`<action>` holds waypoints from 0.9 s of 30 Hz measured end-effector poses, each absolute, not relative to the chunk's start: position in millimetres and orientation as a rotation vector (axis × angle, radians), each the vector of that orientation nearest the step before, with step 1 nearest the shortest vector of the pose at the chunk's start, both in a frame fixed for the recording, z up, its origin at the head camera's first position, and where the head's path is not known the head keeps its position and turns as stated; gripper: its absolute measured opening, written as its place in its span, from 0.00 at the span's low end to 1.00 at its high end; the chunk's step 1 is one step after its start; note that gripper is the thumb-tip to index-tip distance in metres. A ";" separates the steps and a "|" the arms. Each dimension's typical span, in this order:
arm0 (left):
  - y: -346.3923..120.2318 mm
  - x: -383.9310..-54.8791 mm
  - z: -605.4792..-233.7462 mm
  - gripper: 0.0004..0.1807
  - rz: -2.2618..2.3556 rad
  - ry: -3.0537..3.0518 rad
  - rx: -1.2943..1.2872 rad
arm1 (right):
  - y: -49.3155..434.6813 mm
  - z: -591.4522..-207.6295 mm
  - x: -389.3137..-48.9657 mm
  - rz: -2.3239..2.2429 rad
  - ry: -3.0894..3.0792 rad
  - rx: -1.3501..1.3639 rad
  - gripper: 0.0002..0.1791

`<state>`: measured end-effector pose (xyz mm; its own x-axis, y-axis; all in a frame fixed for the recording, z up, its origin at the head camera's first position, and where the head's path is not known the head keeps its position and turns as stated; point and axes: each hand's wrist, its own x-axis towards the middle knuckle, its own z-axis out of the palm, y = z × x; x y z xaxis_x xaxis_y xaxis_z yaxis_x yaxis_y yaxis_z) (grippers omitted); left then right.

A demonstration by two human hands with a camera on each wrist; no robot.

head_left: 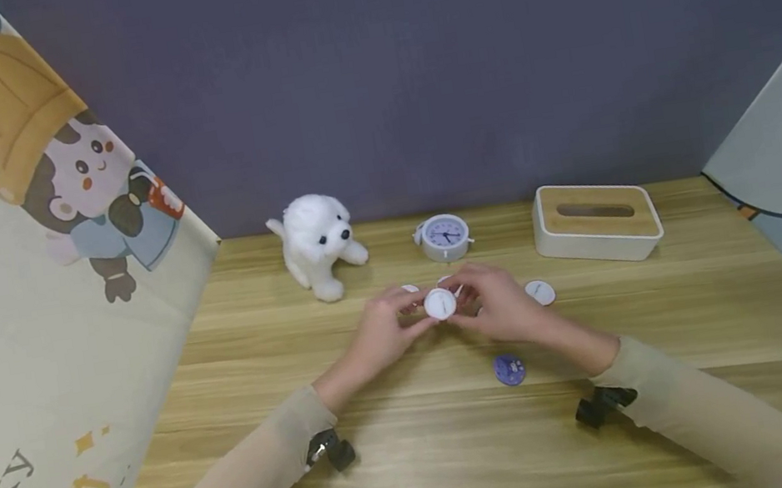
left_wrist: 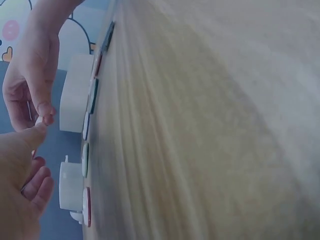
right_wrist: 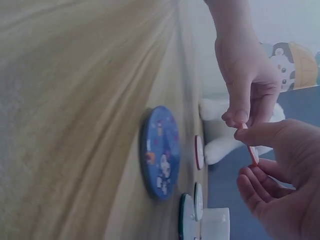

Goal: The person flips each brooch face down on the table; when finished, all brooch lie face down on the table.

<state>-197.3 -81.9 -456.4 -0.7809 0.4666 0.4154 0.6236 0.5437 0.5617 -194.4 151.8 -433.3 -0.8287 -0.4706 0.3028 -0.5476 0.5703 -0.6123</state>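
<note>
Between both hands, above the table, is a small round badge (head_left: pixel 440 304) with its white back, a thin line across it, facing the head camera. My left hand (head_left: pixel 381 328) pinches its left edge with thumb and fingertips. The opposite edge is pinched by my right hand (head_left: pixel 500 305). In the right wrist view the badge (right_wrist: pixel 254 154) appears nearly edge-on, with a reddish rim. A purple-blue badge (head_left: pixel 509 370) with a cartoon print lies below the right hand. Another, white side up (head_left: pixel 540 292), lies to the right. More white badges are partly hidden behind the hands.
Along the back of the wooden table (head_left: pixel 408 461) stand a white plush dog (head_left: pixel 318 242), a round white alarm clock (head_left: pixel 445 236) and a white tissue box (head_left: pixel 596 222) with a wooden lid. A dark panel (head_left: pixel 411 72) rises behind them. Printed panels flank both sides.
</note>
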 end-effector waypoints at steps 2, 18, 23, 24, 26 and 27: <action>-81.8 -197.4 -457.5 0.24 -1.037 -2.590 -0.927 | 151.7 -436.7 -195.7 1.043 -2.705 0.877 0.25; -80.8 -198.9 -468.4 0.21 -1.027 -2.724 -0.973 | 147.6 -444.7 -197.5 0.893 -2.881 0.940 0.22; -79.9 -199.5 -471.5 0.19 -0.996 -2.757 -0.980 | 146.8 -451.2 -197.6 0.848 -2.871 0.977 0.20; -79.9 -199.9 -472.5 0.19 -0.982 -2.762 -0.982 | 146.9 -452.3 -197.7 0.836 -2.863 0.986 0.20; -79.8 -199.9 -473.3 0.19 -0.976 -2.772 -0.986 | 145.9 -453.1 -197.4 0.817 -2.852 1.002 0.19; -79.7 -199.8 -473.5 0.19 -0.979 -2.776 -0.988 | 145.4 -453.7 -197.4 0.806 -2.846 1.016 0.18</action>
<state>-199.8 -79.7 -473.5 -0.7969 0.5571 0.2337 0.5804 0.5986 0.5521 -197.4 145.4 -453.7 -0.7888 -0.5877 0.1798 -0.5947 0.6561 -0.4645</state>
